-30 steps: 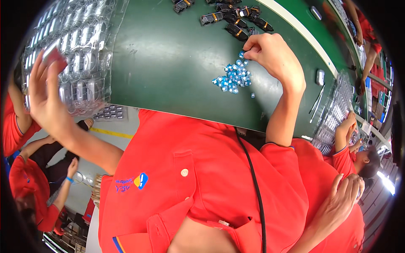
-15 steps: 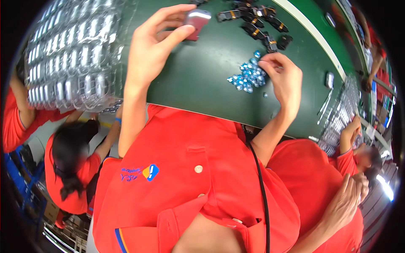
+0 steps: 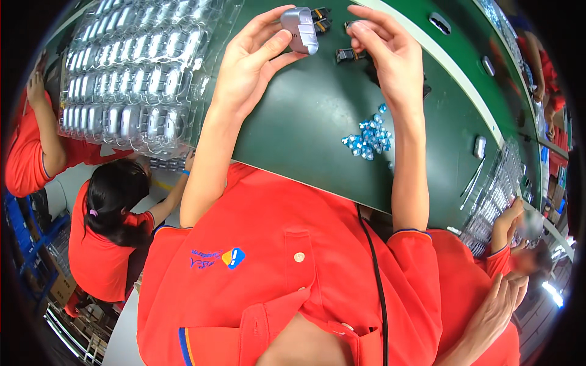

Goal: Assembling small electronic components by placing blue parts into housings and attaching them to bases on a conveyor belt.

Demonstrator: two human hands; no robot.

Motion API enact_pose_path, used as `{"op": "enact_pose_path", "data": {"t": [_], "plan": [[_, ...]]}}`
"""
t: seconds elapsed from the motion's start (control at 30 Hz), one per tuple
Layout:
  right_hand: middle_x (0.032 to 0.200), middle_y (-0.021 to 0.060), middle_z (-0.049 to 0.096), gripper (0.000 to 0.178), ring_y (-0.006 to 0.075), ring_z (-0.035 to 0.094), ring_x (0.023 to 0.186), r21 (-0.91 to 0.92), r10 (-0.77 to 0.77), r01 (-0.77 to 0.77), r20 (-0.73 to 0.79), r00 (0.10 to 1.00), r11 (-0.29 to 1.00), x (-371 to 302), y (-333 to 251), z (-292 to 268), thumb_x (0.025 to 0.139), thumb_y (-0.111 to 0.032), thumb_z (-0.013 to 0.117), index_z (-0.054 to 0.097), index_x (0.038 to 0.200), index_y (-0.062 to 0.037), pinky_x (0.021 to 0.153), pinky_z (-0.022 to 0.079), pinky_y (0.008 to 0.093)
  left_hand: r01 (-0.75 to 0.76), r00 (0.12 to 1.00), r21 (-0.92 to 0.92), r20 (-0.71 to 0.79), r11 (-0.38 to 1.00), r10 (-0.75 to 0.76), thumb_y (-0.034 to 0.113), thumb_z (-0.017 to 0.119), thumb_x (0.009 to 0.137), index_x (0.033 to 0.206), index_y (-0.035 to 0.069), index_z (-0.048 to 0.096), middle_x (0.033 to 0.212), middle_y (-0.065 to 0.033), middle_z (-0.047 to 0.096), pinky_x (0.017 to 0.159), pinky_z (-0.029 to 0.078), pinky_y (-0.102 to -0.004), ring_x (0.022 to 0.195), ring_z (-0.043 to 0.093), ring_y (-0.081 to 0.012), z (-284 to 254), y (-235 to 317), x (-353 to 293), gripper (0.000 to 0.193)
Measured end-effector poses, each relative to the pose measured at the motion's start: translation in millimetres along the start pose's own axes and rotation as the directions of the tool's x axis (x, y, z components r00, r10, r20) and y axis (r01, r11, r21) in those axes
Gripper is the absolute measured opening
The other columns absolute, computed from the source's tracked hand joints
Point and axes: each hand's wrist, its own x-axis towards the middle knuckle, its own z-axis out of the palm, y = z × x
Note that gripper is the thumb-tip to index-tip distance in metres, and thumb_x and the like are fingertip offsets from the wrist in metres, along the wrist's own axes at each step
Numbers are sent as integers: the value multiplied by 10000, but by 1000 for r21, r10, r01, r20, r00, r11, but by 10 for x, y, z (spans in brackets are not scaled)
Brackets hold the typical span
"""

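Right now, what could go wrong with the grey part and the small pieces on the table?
The left hand pinches the grey part only by fingertips, so it might slip. The right hand hovers above the blue pieces, and its forearm could scatter that loose pile. The clear tray seems to overhang the green table.

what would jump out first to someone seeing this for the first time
Most likely the left hand at top centre, pinching a small silver-grey casing above the green table, with the right hand close beside it. Next, the little heap of blue parts under the right forearm, and the clear plastic trays of silver pieces stacked at the upper left.
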Motion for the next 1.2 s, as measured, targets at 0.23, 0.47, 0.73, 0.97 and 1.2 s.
{"op": "enact_pose_path", "data": {"t": [0.23, 0.47, 0.73, 0.97, 1.2], "plan": [[930, 78, 697, 220, 122, 634, 793, -49, -77, 82, 94, 993, 995, 245, -134, 139, 909, -57, 667, 695, 1104, 41, 748, 511, 240, 76, 997, -186, -12, 980, -79, 169, 603, 969, 1305, -25, 534, 1205, -149, 613, 935, 561, -391, 1071, 641, -244, 97, 111, 107, 394], [880, 64, 713, 190, 141, 673, 780, -428, -314, 365, 188, 931, 827, 308, -68, 161, 872, -45, 683, 718, 1058, -28, 730, 519, 250, 153, 988, -79, 36, 985, -151, 186, 608, 966, 1282, -73, 529, 1169, -155, 623, 922, 572, -397, 1066, 644, -244, 75, 186, 196, 416], [865, 79, 714, 167, 173, 684, 752, -641, -354, 415, 229, 907, 646, 303, -126, 164, 833, -46, 706, 712, 999, -36, 705, 538, 284, 150, 984, 262, 57, 953, -171, 212, 651, 932, 1247, -124, 544, 1078, -194, 649, 846, 598, -337, 940, 695, -250, 157, 325, 308, 473], [873, 104, 716, 179, 209, 692, 751, -651, -521, 548, 264, 812, 525, 303, -19, 164, 822, -25, 700, 708, 1001, -29, 674, 544, 290, 122, 985, 402, 61, 907, -160, 215, 676, 907, 1216, -147, 564, 1043, -205, 658, 808, 599, -295, 885, 712, -246, 268, 511, 347, 489], [882, 106, 719, 160, 208, 698, 756, -612, -485, 494, 198, 852, 618, 330, -46, 122, 831, -12, 682, 702, 990, -16, 692, 550, 284, 161, 970, 422, 98, 892, -222, 231, 682, 911, 1211, -117, 593, 1029, -164, 668, 802, 609, -327, 874, 696, -215, 283, 525, 471, 468]]}}
